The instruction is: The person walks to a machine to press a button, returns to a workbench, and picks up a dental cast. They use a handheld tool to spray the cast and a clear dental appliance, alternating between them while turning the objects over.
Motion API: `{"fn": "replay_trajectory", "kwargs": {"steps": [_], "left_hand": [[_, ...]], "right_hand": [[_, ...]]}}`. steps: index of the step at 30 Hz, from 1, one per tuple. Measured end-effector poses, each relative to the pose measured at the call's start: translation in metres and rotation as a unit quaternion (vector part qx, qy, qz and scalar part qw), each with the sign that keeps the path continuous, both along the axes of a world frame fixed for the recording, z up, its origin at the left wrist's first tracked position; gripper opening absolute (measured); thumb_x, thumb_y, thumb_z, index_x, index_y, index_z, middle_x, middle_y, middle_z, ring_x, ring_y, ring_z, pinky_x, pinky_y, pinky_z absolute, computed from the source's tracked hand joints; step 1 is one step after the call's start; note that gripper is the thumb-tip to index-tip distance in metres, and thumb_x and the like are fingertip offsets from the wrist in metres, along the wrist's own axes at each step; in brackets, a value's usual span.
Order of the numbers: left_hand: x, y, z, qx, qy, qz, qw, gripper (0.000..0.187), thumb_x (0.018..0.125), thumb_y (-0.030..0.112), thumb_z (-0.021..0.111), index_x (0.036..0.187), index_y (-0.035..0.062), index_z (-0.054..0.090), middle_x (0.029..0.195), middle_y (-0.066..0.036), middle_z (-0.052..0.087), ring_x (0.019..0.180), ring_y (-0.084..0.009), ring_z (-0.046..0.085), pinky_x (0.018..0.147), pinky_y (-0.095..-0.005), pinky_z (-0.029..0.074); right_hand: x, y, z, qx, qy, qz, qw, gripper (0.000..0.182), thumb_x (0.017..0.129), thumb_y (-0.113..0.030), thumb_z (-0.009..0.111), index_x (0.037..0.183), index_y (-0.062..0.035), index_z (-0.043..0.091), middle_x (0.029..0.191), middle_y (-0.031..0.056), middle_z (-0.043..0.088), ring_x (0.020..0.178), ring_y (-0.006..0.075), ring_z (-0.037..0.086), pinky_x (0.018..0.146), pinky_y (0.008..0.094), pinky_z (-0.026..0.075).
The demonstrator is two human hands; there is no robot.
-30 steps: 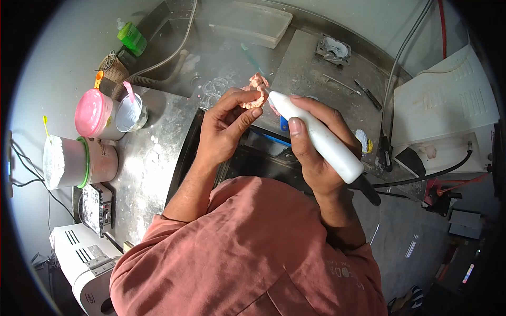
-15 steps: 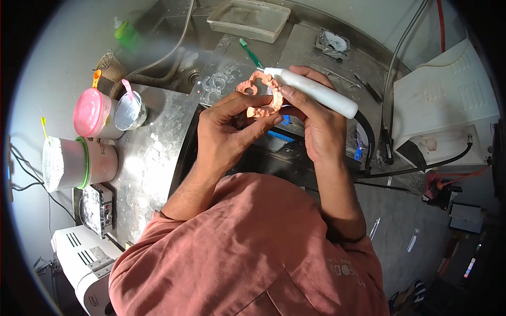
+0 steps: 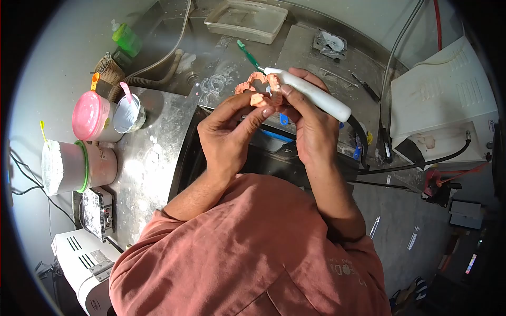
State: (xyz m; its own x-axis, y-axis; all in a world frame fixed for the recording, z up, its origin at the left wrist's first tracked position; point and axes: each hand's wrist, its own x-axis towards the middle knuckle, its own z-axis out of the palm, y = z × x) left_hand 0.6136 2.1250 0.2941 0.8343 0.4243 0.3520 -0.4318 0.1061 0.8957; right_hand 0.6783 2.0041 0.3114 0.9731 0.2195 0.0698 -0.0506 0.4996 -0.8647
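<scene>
Head view: left hand point(image 3: 229, 138) pinches what looks like a dental cast point(image 3: 258, 87), right hand point(image 3: 311, 124) grips handpiece point(image 3: 311, 94)

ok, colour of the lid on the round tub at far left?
Pink lid, seen in the head view.

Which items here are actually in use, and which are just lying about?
In use: left hand holding the orange dental cast; right hand holding the white handpiece.

Lying about: green toothbrush, pink-lidded tub, plastic tray, green bottle.
</scene>
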Motion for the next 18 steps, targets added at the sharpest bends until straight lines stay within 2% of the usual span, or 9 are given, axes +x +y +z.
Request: {"fn": "replay_trajectory", "kwargs": {"steps": [1, 2, 4, 5, 7, 8, 9, 12, 18], "left_hand": [[0.000, -0.002, 0.002, -0.083, 0.014, -0.020, 0.996, 0.027, 0.083, -0.001, 0.073, 0.108, -0.0067, 0.066, 0.100, -0.011, 0.070, 0.091, -0.0139, 0.065, 0.081, -0.0242, 0.051], [0.001, -0.001, 0.002, -0.083, 0.012, -0.018, 0.996, 0.027, 0.083, -0.001, 0.073, 0.108, -0.0067, 0.066, 0.100, -0.011, 0.070, 0.091, -0.0139, 0.065, 0.081, -0.0242, 0.051], [0.006, 0.002, 0.003, -0.059, 0.040, 0.057, 0.996, 0.022, 0.083, 0.001, 0.073, 0.103, -0.0058, 0.068, 0.098, -0.012, 0.070, 0.089, -0.0162, 0.066, 0.082, -0.0281, 0.052], [0.006, 0.004, 0.003, -0.059, 0.040, 0.060, 0.996, 0.022, 0.083, 0.001, 0.073, 0.103, -0.0058, 0.068, 0.098, -0.012, 0.070, 0.089, -0.0162, 0.066, 0.082, -0.0281, 0.052], [0.005, 0.007, 0.002, 0.006, 0.072, 0.112, 0.991, 0.021, 0.084, 0.000, 0.072, 0.104, -0.0064, 0.068, 0.097, -0.012, 0.071, 0.089, -0.0160, 0.066, 0.083, -0.0275, 0.052], [0.006, 0.006, 0.002, 0.006, 0.073, 0.113, 0.991, 0.021, 0.084, 0.000, 0.072, 0.104, -0.0064, 0.068, 0.097, -0.012, 0.071, 0.089, -0.0160, 0.066, 0.083, -0.0275, 0.052], [0.006, 0.005, 0.003, 0.007, 0.052, 0.113, 0.992, 0.020, 0.084, 0.000, 0.071, 0.104, -0.0067, 0.067, 0.097, -0.013, 0.071, 0.090, -0.0160, 0.067, 0.084, -0.0274, 0.052], [0.009, 0.001, 0.000, 0.014, 0.021, 0.106, 0.994, 0.020, 0.085, -0.002, 0.070, 0.104, -0.0072, 0.067, 0.097, -0.013, 0.071, 0.091, -0.0160, 0.067, 0.084, -0.0273, 0.053], [0.012, -0.001, -0.001, 0.039, 0.014, 0.111, 0.993, 0.020, 0.085, -0.002, 0.070, 0.104, -0.0075, 0.067, 0.097, -0.013, 0.071, 0.090, -0.0162, 0.067, 0.084, -0.0275, 0.053]], "right_hand": [[0.001, -0.001, -0.001, -0.001, -0.001, 0.001, 1.000, 0.032, 0.089, -0.010, 0.068, 0.117, 0.0025, 0.058, 0.104, 0.0141, 0.067, 0.087, 0.0177, 0.067, 0.073, 0.0288, 0.059], [0.003, -0.002, -0.003, -0.021, -0.021, -0.026, 0.999, 0.032, 0.090, -0.011, 0.068, 0.117, 0.0026, 0.059, 0.104, 0.0139, 0.067, 0.086, 0.0166, 0.067, 0.073, 0.0283, 0.058], [0.002, -0.005, 0.000, -0.082, -0.096, -0.087, 0.988, 0.027, 0.091, -0.014, 0.067, 0.113, 0.0029, 0.064, 0.102, 0.0126, 0.068, 0.087, 0.0153, 0.066, 0.072, 0.0276, 0.056], [0.001, -0.010, -0.001, -0.081, -0.097, -0.084, 0.988, 0.027, 0.091, -0.014, 0.067, 0.113, 0.0029, 0.064, 0.102, 0.0126, 0.068, 0.087, 0.0153, 0.066, 0.072, 0.0276, 0.056], [-0.002, -0.019, -0.005, -0.223, -0.249, -0.110, 0.936, 0.024, 0.090, -0.014, 0.069, 0.107, 0.0025, 0.066, 0.099, 0.0118, 0.069, 0.086, 0.0165, 0.066, 0.072, 0.0285, 0.055], [-0.006, -0.018, -0.003, -0.235, -0.279, -0.121, 0.923, 0.022, 0.088, -0.013, 0.070, 0.104, 0.0023, 0.068, 0.096, 0.0113, 0.070, 0.085, 0.0177, 0.067, 0.073, 0.0295, 0.053], [-0.006, -0.019, 0.002, -0.270, -0.364, -0.131, 0.882, 0.022, 0.085, -0.009, 0.072, 0.105, 0.0013, 0.067, 0.094, 0.0123, 0.070, 0.083, 0.0196, 0.068, 0.075, 0.0300, 0.053], [-0.008, -0.018, 0.010, -0.288, -0.438, -0.134, 0.841, 0.027, 0.081, -0.004, 0.072, 0.106, 0.0004, 0.065, 0.090, 0.0139, 0.068, 0.077, 0.0239, 0.067, 0.070, 0.0325, 0.053], [-0.002, -0.017, 0.012, -0.283, -0.456, -0.109, 0.837, 0.029, 0.080, -0.002, 0.072, 0.108, 0.0002, 0.064, 0.086, 0.0129, 0.067, 0.074, 0.0238, 0.067, 0.066, 0.0325, 0.053]]}}
